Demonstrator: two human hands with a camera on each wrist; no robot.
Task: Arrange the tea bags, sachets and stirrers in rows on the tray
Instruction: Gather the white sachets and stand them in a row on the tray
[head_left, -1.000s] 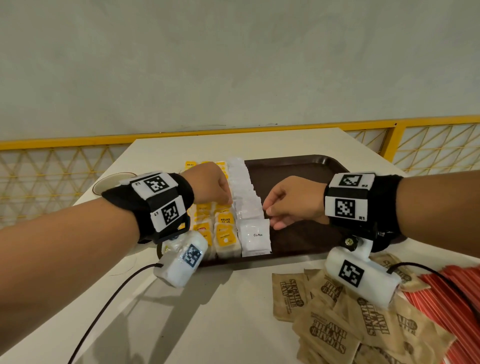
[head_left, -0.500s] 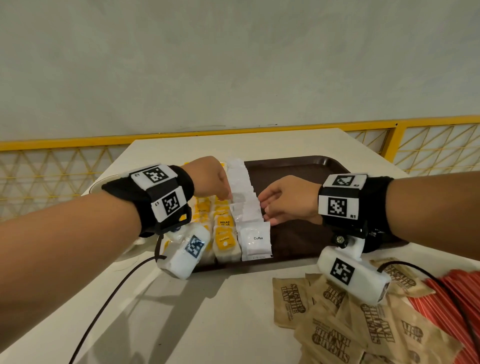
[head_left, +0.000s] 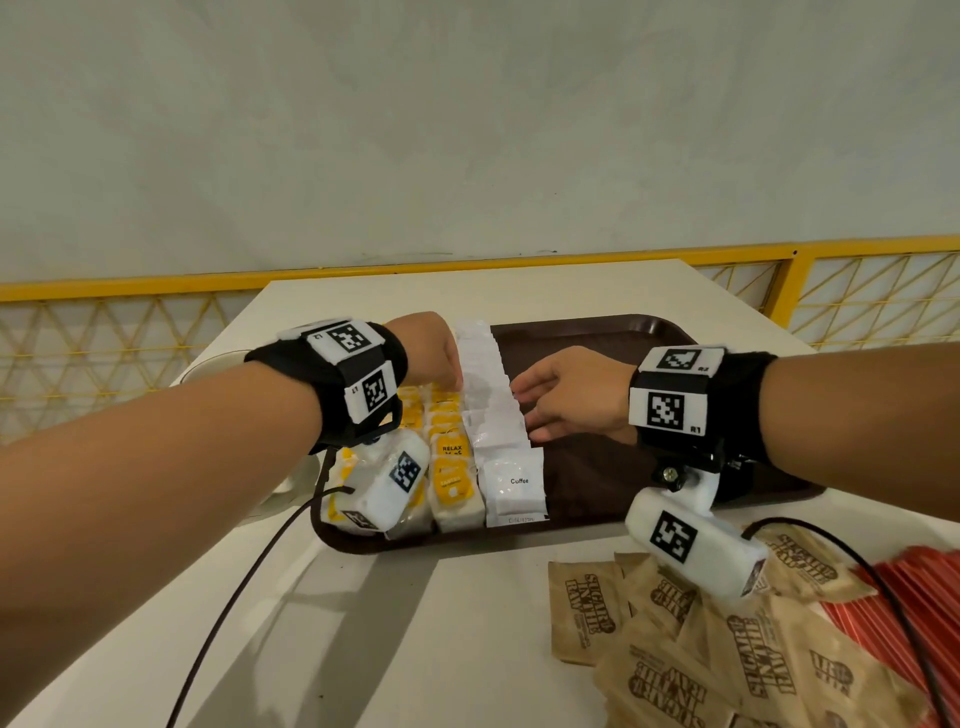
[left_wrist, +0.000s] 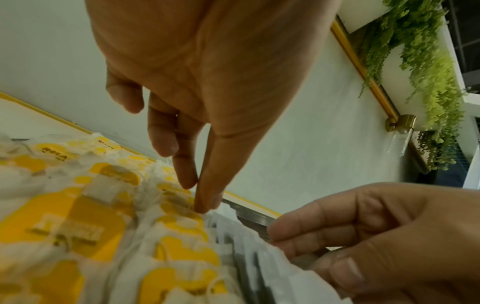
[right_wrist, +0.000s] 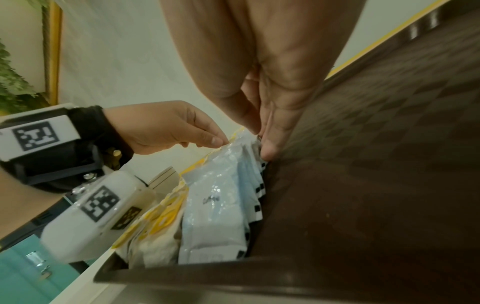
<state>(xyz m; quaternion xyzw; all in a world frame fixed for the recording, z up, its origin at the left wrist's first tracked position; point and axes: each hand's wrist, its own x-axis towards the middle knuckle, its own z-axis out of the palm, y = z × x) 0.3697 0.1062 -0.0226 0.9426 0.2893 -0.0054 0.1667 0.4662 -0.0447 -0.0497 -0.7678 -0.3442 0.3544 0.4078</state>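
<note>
Left hand (head_left: 434, 351) and right hand (head_left: 569, 395) flank white coffee sachet row (head_left: 493, 410) on brown tray (head_left: 623, 332); yellow tea bags (head_left: 451, 462) alongside; sugar sachets (head_left: 675, 649), red stirrers (head_left: 924, 597) on table (head_left: 363, 649).
</note>
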